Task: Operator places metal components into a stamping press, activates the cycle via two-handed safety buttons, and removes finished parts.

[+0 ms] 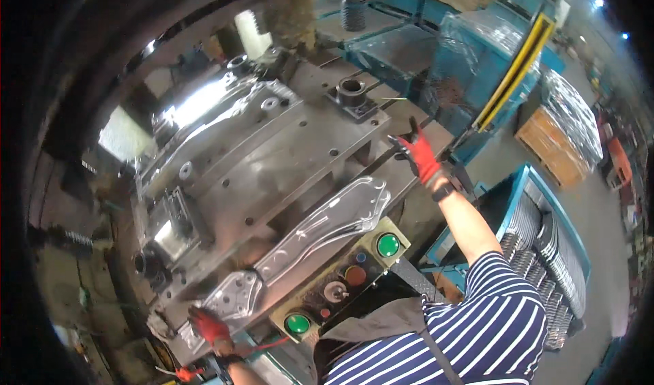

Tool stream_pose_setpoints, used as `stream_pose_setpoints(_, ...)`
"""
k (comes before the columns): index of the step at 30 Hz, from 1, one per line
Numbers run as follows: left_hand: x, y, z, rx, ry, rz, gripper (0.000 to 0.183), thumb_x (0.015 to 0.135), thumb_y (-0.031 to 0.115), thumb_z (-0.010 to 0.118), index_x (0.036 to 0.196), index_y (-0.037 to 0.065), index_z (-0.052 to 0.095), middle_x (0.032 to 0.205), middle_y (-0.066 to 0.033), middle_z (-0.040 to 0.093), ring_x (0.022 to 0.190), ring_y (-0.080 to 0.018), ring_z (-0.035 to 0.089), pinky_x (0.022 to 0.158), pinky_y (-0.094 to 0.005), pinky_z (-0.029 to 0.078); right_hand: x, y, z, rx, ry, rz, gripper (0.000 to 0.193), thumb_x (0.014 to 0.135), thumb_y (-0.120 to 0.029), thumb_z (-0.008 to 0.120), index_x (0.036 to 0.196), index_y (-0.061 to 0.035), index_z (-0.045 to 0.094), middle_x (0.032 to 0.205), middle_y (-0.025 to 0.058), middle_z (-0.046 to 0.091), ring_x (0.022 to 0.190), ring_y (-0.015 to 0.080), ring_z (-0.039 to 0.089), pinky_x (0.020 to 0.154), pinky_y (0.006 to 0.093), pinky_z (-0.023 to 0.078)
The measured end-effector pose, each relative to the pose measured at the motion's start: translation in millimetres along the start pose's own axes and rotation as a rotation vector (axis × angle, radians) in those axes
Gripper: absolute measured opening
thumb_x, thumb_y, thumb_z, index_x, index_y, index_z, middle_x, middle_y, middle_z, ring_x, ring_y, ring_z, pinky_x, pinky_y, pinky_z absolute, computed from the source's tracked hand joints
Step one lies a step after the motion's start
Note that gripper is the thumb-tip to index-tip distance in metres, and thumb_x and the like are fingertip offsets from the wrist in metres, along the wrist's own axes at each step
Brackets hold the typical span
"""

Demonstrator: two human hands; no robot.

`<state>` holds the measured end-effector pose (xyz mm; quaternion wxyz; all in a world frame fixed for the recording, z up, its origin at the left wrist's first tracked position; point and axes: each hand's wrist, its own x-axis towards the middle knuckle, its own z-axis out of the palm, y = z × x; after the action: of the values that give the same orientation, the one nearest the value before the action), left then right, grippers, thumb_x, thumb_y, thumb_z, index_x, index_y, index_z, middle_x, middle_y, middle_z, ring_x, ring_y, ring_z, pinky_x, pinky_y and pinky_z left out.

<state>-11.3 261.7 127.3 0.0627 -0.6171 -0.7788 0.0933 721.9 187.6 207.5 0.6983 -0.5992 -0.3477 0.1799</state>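
A long stamped metal panel (306,234), silver with shaped ends and several holes, lies slantwise along the front of the press bed. My left hand (210,326), in a red and dark glove, is at the panel's near left end, fingers laid over it; their tips are hard to make out. My right hand (418,155), in a matching glove, is raised beyond the panel's far right end, fingers spread and nothing in them. Behind the panel is the steel die (272,160), on which another shiny formed piece (231,116) sits.
A control box (340,283) with green buttons stands between me and the panel. Guide bushings (351,92) rise from the die. To the right, a blue bin (524,181) holds stacked metal parts (545,249). A yellow and black post (518,68) stands beyond my right hand.
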Motion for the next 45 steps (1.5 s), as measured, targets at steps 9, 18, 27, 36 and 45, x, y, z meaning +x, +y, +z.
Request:
stream_pose_setpoints(9, -89, 8, -19, -0.262, 0.121, -0.158, 0.102, 0.064, 0.017, 0.072, 0.152, 0.010, 0.019, 0.154, -0.0201, 0.023, 0.140, -0.0398, 0.026, 0.114, -0.0496, 0.025, 126, 67, -37, 0.567, -0.051, 0.632, 0.039, 0.095, -0.040, 0.046, 0.112, -0.0083, 0.062, 0.085, 0.0102, 0.064, 0.069, 0.0277, 0.063, 0.064, 0.0425, 0.053)
stream_pose_setpoints(18, -168, 64, -8, -0.153, 0.039, -0.325, 0.093, 0.071, 0.023, 0.071, 0.149, 0.007, 0.022, 0.152, -0.0201, 0.026, 0.138, -0.0379, 0.030, 0.112, -0.0512, 0.028, 185, 89, 26, -0.232, 0.092, -0.203, 0.027, 0.089, -0.023, 0.062, 0.106, -0.0036, 0.066, 0.094, 0.0200, 0.068, 0.082, 0.0328, 0.066, 0.075, 0.0388, 0.050)
stream_pose_setpoints(27, -184, 87, 16, -0.341, 0.012, -0.357, 0.094, 0.069, 0.025, 0.073, 0.147, 0.002, 0.026, 0.151, -0.0239, 0.027, 0.138, -0.0390, 0.030, 0.113, -0.0469, 0.028, 186, 21, -1, -0.351, 0.202, -0.335, 0.029, 0.093, -0.030, 0.060, 0.101, -0.0036, 0.065, 0.081, 0.0197, 0.066, 0.073, 0.0358, 0.062, 0.069, 0.0407, 0.047)
stream_pose_setpoints(36, -199, 88, 39, -0.478, -0.077, -0.398, 0.096, 0.066, 0.027, 0.075, 0.144, -0.003, 0.029, 0.149, -0.0276, 0.027, 0.138, -0.0401, 0.030, 0.114, -0.0426, 0.027, 159, 28, -26, -0.445, 0.177, -0.366, 0.026, 0.095, -0.023, 0.053, 0.099, -0.0016, 0.066, 0.080, 0.0129, 0.065, 0.079, 0.0265, 0.063, 0.070, 0.0384, 0.049)
stream_pose_setpoints(45, -223, 90, 36, -0.713, -0.098, -0.413, 0.101, 0.063, 0.029, 0.078, 0.146, -0.002, 0.029, 0.151, -0.0278, 0.023, 0.139, -0.0384, 0.029, 0.114, -0.0389, 0.030, 190, 90, -33, -0.101, 0.209, -0.337, 0.029, 0.098, -0.022, 0.053, 0.104, 0.0036, 0.065, 0.085, 0.0114, 0.068, 0.072, 0.0166, 0.064, 0.066, 0.0343, 0.047)
